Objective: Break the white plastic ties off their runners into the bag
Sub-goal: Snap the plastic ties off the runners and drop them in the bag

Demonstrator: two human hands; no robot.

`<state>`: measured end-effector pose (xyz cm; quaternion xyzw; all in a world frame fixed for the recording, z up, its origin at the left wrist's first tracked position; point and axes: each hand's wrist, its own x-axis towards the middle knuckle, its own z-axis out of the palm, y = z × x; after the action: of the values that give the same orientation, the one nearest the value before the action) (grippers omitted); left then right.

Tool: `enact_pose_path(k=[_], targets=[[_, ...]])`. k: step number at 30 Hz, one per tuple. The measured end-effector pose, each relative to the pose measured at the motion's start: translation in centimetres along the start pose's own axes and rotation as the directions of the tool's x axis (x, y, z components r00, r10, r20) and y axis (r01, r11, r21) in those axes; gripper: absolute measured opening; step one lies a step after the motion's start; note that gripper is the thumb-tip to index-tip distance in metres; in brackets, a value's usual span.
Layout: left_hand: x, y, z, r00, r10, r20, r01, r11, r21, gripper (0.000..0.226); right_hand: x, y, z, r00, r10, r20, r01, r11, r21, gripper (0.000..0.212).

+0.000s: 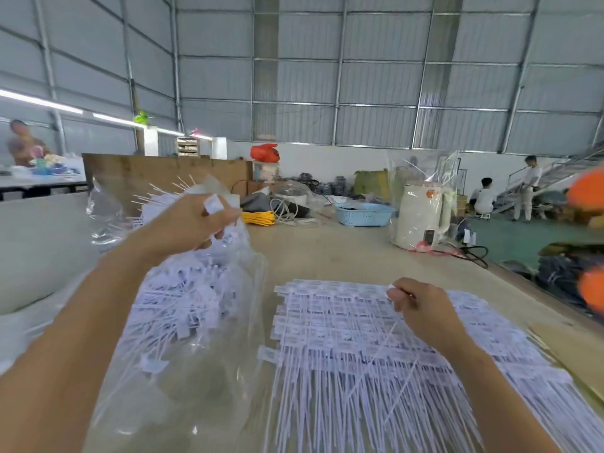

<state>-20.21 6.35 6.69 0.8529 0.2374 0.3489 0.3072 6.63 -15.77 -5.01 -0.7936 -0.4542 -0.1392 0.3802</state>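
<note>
Two hands: both busy, one at the bag (196, 322), one at the ties (359, 354).
Left hand (192, 220): raised over the bag mouth, grip curled round a bunch of loose ties, one white tab showing above the fingers.
Right hand (421, 305): resting on the flat stack, grip pinching a tie end at the far edge.
Ties: sheets still on runners lie on the tabletop (327, 250), right of the bag; snapped ones fill the bag.
Bag: clear plastic, lying open toward the person, touching the stack's left edge.
Step, my judgement: drop the left handful in, then lift the next sheet.
Doing it well: release low inside the mouth so none spill; twist ties sharply at the runner.
</note>
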Motion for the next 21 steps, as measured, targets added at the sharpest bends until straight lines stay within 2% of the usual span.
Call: enact_pose_path(k=[1, 3, 5, 7, 10, 12, 14, 16, 17, 18, 19, 20, 21], targets=[[0.4, -2.6, 0.2, 0.997, -0.054, 0.049, 0.047, 0.991, 0.129, 0.019, 0.0, -0.1, 0.1, 1.0, 0.0, 0.003, 0.0, 1.0, 0.006, 0.029], [1.0, -6.9, 1.0, 0.983, -0.101, 0.156, 0.043, 0.94, 0.338, 0.013, 0.0, -0.2, 0.1, 1.0, -0.005, 0.016, 0.005, 1.0, 0.002, 0.031], [1.1, -9.7, 2.0, 0.974, -0.117, 0.193, 0.012, 0.881, 0.473, 0.019, -0.1, -0.4, 0.1, 0.999, -0.018, 0.03, 0.019, 1.0, -0.014, 0.031], [1.2, -11.5, 2.9, 0.971, -0.174, 0.165, 0.054, 0.83, 0.556, 0.033, -0.2, -0.5, 0.0, 0.999, -0.028, 0.032, 0.028, 1.0, -0.01, 0.033], [1.2, -13.0, 3.5, 0.948, -0.302, 0.095, 0.143, 0.677, 0.722, 0.072, -0.2, -0.7, -0.2, 1.0, -0.015, 0.021, 0.015, 1.0, 0.013, 0.036], [1.1, -13.2, 3.5, 0.941, -0.326, 0.093, 0.155, 0.656, 0.739, 0.088, -0.2, -0.8, -0.3, 1.0, -0.012, 0.019, 0.012, 1.0, 0.025, 0.038], [0.9, -12.3, 3.4, 0.927, -0.363, 0.089, 0.166, 0.613, 0.772, 0.09, -0.3, -1.0, -0.3, 1.0, -0.007, 0.018, 0.006, 0.999, 0.043, 0.036], [0.9, -9.7, 3.5, 0.926, -0.375, 0.034, 0.156, 0.464, 0.872, 0.079, -0.3, -1.3, -0.4, 1.0, -0.017, 0.006, 0.016, 0.996, 0.093, 0.03], [0.8, -8.0, 3.8, 0.947, -0.322, -0.008, 0.149, 0.415, 0.898, 0.069, -0.4, -1.6, -0.4, 1.0, -0.019, 0.001, 0.019, 0.99, 0.142, 0.027], [0.6, -6.1, 4.2, 0.977, -0.207, -0.048, 0.136, 0.438, 0.889, 0.059, -0.4, -1.9, -0.5, 1.0, -0.013, -0.003, 0.014, 0.98, 0.2, 0.025], [0.5, -4.1, 4.9, 0.996, -0.046, -0.081, 0.093, 0.549, 0.831, 0.049, -0.4, -2.2, -0.6, 1.0, -0.005, -0.008, 0.007, 0.968, 0.252, 0.022], [0.2, -2.1, 5.9, 0.987, 0.121, -0.11, -0.009, 0.711, 0.703, 0.038, -0.4, -2.4, -0.7, 1.0, -0.002, -0.016, 0.006, 0.958, 0.288, 0.02], [-0.3, -0.1, 7.1, 0.962, 0.238, -0.133, -0.141, 0.852, 0.504, 0.026, -0.4, -2.7, -0.8, 1.0, 0.0, -0.025, 0.008, 0.951, 0.311, 0.017]])
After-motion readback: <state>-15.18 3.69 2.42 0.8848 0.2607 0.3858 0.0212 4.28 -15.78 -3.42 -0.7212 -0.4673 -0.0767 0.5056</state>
